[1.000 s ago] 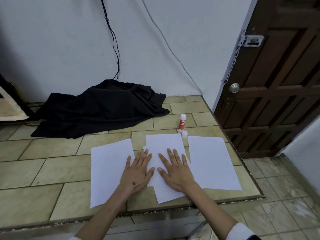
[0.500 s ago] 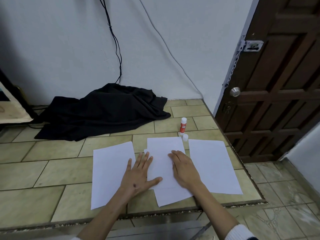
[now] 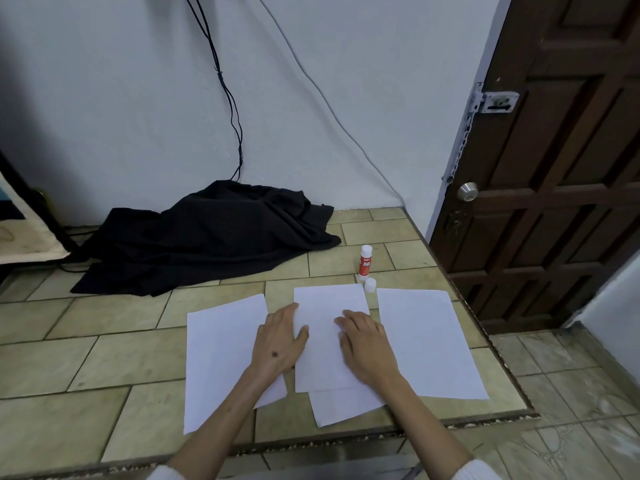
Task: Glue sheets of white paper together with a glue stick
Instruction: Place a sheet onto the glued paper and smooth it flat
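White top sheet lies lengthwise under my flat, open hands: left hand, right hand. Glue stick stands beyond, nearer my right; probably uncapped.

Both hands are sliding apart across the top sheet. The left hand, a second ago flat with fingers spread on it, is now sitting at its left edge with fingers closed together. The right hand is shifting toward the right edge, fingers drawn in.
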